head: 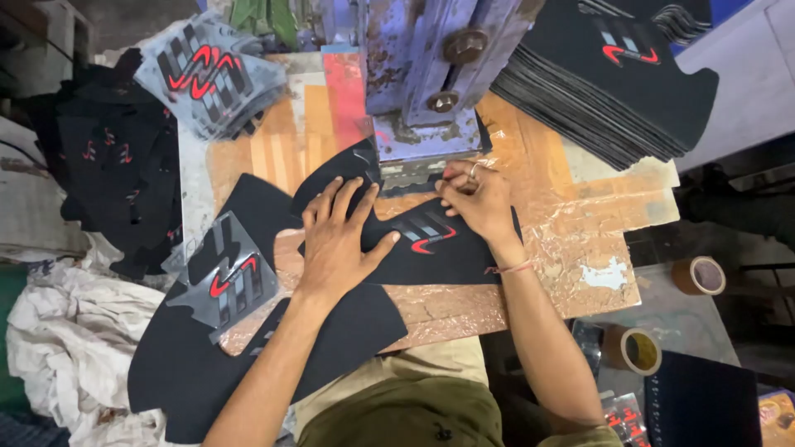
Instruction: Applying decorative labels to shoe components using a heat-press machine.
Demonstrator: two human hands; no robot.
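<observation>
Pressing flat, left hand [338,240] spread open on the black fabric piece [414,244], worn taped workbench [571,232], cluttered workshop. Piece's long axis runs left-right, tip under the blue press [422,74]. Right hand [476,199] fingertips pinch its upper edge.

We see soft, even light from above, with glare on the crinkled plastic film [571,223] over the table [530,141], dim corners, and slight blur overall.
</observation>
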